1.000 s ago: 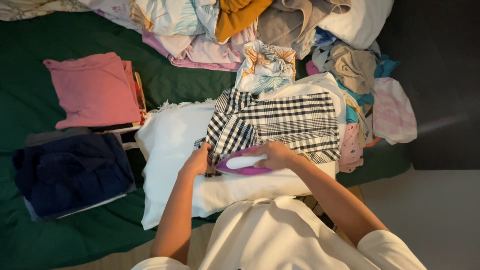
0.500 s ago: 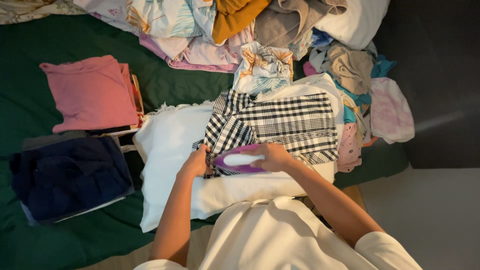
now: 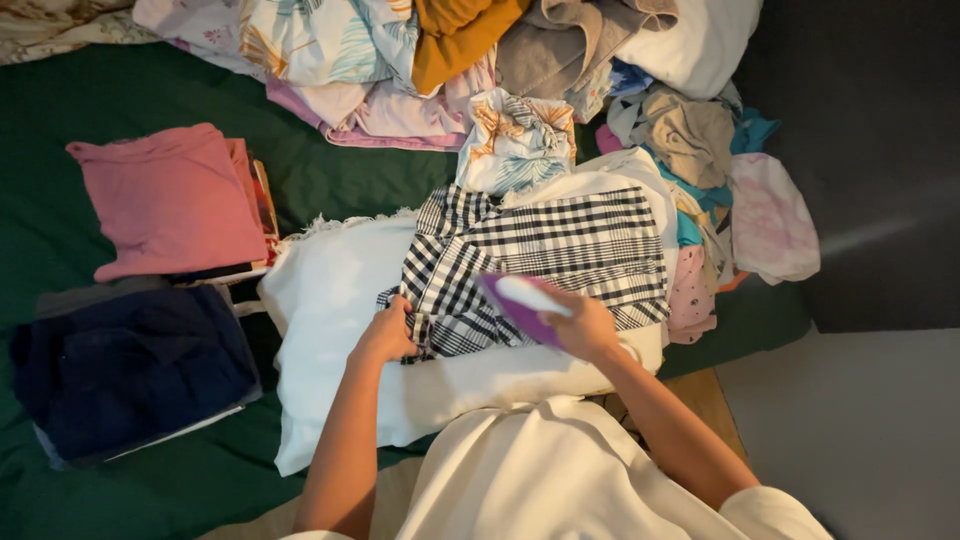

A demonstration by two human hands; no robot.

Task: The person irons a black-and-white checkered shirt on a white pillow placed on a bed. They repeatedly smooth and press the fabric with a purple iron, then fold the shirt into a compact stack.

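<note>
Dark green bedspread [image 3: 120, 90] covers the whole work surface; everything lies on it. A loose heap of mixed unfolded clothes [image 3: 560, 60] runs along the far edge and down the right side, within reach but off the pressing area.

White thick folded cloth pad [image 3: 330, 290] spread in the middle, likely as a heat buffer under the pressing.

Two folded stacks sit apart at left: dark navy folded garment [image 3: 130, 365] nearest, pink folded top [image 3: 165, 195] beyond it. They look like finished pieces kept clear of the heap.

Black-and-white checked cotton shirt [image 3: 560, 245] lies flat on the pad, between the hands.

Left hand [image 3: 388, 332] closed, pinching the shirt's near-left edge, apparently to hold the fabric taut.

Right hand [image 3: 585, 325] wrapped around the handle of a purple-and-white plastic clothes iron [image 3: 520, 303], which rests on the shirt's lower part.

No baskets or bins in view.
</note>
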